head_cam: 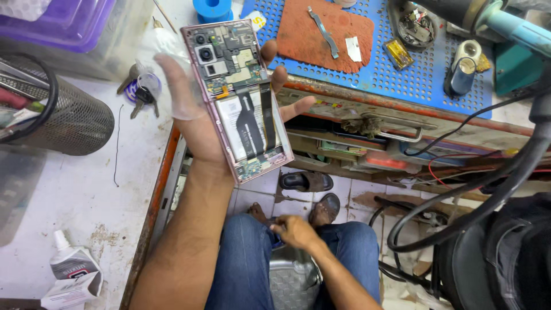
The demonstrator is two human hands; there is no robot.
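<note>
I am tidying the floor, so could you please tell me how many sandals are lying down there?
2: one black sandal on the tiles under the bench, another sandal beside the knee. More may be hidden.

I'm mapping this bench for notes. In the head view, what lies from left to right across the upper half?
Mesh pen holder → bunch of keys → opened phone in the left hand → orange mat → small blue bottle.

**Colours on the bench**

Pink-framed phone [237,99] with black ribbons and white battery at centre. Blue perforated mat [402,69] bearing a rust-orange pad [321,40] at one o'clock. Purple lid [63,20] at ten. Blue jeans [247,264] at six.
</note>
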